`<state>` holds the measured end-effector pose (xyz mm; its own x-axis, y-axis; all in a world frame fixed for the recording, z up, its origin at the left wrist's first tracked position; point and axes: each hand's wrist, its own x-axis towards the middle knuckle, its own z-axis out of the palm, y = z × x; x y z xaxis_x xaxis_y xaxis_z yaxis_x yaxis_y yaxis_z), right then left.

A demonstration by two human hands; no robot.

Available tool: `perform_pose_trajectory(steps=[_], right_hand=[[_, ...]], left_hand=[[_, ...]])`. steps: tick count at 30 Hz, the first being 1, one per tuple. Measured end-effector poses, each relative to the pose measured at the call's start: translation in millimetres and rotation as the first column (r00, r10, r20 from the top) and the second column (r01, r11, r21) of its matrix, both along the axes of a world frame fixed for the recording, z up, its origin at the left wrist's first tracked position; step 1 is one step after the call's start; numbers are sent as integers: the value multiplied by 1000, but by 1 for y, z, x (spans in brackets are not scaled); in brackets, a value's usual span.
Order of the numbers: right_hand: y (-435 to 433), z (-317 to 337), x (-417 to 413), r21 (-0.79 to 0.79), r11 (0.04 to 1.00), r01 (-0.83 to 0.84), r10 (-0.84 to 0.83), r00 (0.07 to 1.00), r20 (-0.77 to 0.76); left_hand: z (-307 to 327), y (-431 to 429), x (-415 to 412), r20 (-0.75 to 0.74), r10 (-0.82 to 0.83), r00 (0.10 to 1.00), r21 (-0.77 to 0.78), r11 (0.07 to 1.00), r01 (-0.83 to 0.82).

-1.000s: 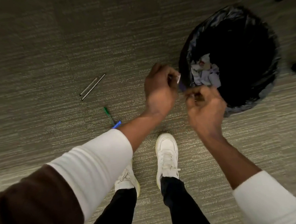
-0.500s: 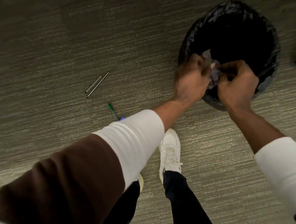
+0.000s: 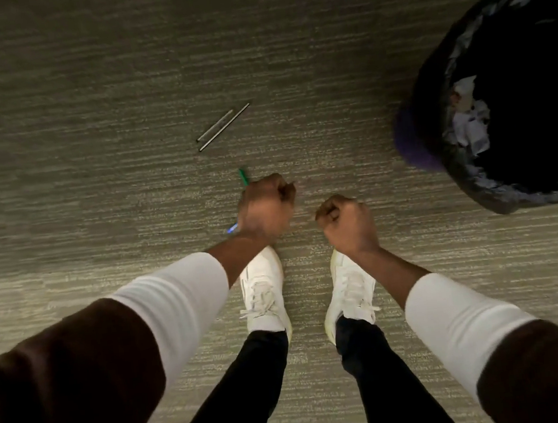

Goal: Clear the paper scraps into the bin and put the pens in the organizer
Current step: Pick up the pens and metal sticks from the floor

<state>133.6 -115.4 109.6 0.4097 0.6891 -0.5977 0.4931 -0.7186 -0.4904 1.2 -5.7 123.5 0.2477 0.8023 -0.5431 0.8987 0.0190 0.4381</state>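
Both hands hang above the carpeted floor (image 3: 89, 128), the left hand (image 3: 265, 207) and right hand (image 3: 347, 219) each curled into a loose fist with nothing visibly held. Crumpled paper scraps (image 3: 471, 122) lie inside the round, black-lined bin (image 3: 431, 99). Two slim grey pens (image 3: 224, 127), side by side, and a green pen (image 3: 243, 177) lie on the ribbed carpet, probably next to collect. No organizer is visible.

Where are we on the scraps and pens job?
Done: paper scraps lie in the bin; none shows on the carpet. In hand: nothing visible; left hand and right hand are curled. Left: two grey pens, green pen, blue pen. No organizer in view.
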Motion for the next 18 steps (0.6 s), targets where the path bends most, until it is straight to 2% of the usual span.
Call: perform_pose_trajectory(steps=[6, 8, 10, 13, 18], right_hand=[[17, -81, -47, -277, 925, -261, 236, 964, -121], [23, -101, -63, -341, 907, -247, 206, 967, -152], [29, -117, -77, -374, 904, -208, 173, 977, -125], [39, -140, -96, -358, 910, -209, 206, 977, -47], [60, -160, -119, -290, 953, -86, 123, 986, 112]], left_hand=[[-41, 45, -62, -226, 2, 974, 27, 1000, 4], [-56, 60, -80, -278, 21, 960, 60, 998, -4], [-72, 75, -94, -320, -30, 947, 94, 994, 63], [-98, 102, -106, -362, -93, 928, 154, 975, 158], [-132, 141, -98, -404, -166, 900, 276, 915, 293]])
